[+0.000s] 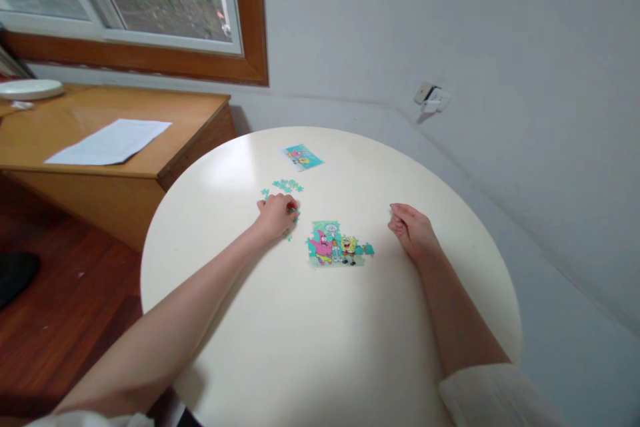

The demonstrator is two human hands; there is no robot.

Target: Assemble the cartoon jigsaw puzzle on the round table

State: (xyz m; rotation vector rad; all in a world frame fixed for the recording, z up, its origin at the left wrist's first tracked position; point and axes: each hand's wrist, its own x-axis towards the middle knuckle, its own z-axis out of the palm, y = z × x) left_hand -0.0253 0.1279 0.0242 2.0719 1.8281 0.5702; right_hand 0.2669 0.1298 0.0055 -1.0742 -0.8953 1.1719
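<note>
A partly joined jigsaw puzzle (327, 247) with cartoon figures, pink, yellow and pale green on teal, lies flat in the middle of the round table. To its left, my left hand (277, 215) is closed over a scatter of loose puzzle pieces, its fingertips pinched on what appears to be a small puzzle piece (292, 208). More loose teal pieces (287, 185) lie just beyond that hand. My right hand (413, 227) is held to the right of the puzzle, fingers curled with thumb and forefinger together; whatever it may hold is hidden.
Toward the far edge of the white round table (310, 333) lies a small picture card (303, 157). A wooden desk (200, 113) with a paper sheet (113, 141) stands at the left. The wall (450, 27) with a socket (433, 97) rises behind.
</note>
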